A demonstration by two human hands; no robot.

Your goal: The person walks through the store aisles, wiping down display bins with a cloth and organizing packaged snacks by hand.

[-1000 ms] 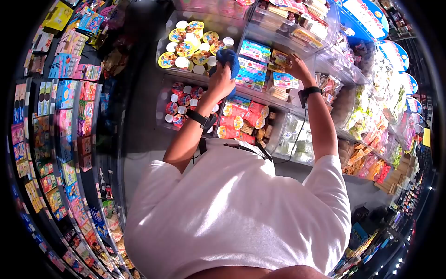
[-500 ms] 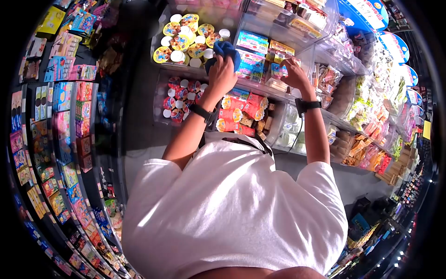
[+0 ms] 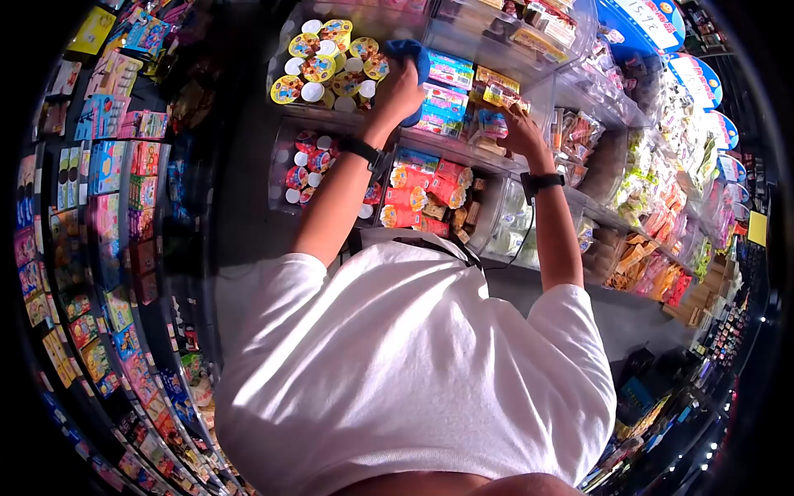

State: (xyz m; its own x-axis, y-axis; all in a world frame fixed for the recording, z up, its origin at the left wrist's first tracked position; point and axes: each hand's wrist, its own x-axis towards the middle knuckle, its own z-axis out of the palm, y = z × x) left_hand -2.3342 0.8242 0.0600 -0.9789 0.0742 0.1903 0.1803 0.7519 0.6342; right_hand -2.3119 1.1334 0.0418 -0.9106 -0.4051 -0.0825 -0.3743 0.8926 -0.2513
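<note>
My left hand (image 3: 400, 93) grips a blue cloth (image 3: 409, 56) over the divider between the bin of yellow-lidded cups (image 3: 335, 66) and the bin with blue and pink packs (image 3: 443, 107). My right hand (image 3: 519, 132) is over the same bin as the packs, its fingers apart and bent, beside a small blue and pink pack (image 3: 492, 124) and below some yellow-brown packs (image 3: 498, 81). Whether its fingertips touch these packs I cannot tell. Below my hands, red packets (image 3: 405, 198) fill a lower bin.
Red and white cups (image 3: 308, 161) lie in the lower left bin. Clear bins of wrapped snacks (image 3: 645, 190) extend to the right, under blue signs (image 3: 691, 78). Shelves of packaged goods (image 3: 107, 215) curve along the left side. Grey floor (image 3: 248, 306) shows between.
The cloth in my left hand has moved up along the bin divider. My right hand has shifted down and slightly left, away from the yellow-brown packs. The view has shifted slightly.
</note>
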